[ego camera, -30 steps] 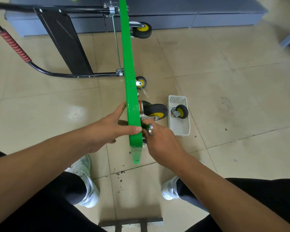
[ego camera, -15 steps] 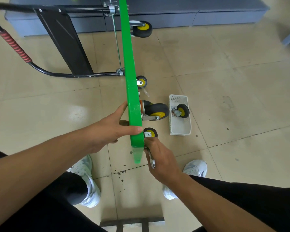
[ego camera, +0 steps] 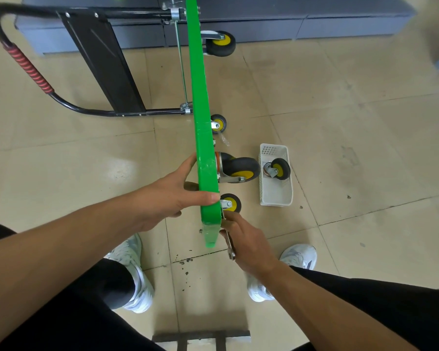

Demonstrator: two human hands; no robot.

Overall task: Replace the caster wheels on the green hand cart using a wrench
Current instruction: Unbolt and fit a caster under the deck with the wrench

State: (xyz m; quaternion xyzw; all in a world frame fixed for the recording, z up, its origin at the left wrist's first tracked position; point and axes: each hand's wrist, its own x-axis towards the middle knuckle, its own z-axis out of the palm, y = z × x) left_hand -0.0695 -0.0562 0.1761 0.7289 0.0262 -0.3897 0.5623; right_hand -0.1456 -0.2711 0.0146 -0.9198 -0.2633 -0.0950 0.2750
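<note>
Four casters stick out of the right face of the green hand cart, which is standing on its long edge on the tile floor. There's a far upper caster, a far lower caster, a big near upper caster and a near lower caster.

My left hand is clamped on the cart's top edge near my end, with the index finger laid across the edge and the thumb up against the left face.

My right hand has its fingers curled round the wrench, right beside the cart's near corner and just under the near lower caster. Only the tail end of the wrench pokes out toward me. The head is tucked behind my fingers and the cart, so I honestly can't tell if it's on a nut.

Off to the right, a white basket sits on the floor with one loose caster lying in its far half.

The black handle with the red grip is folded out to the left, and a grey cabinet runs along the back.
</note>
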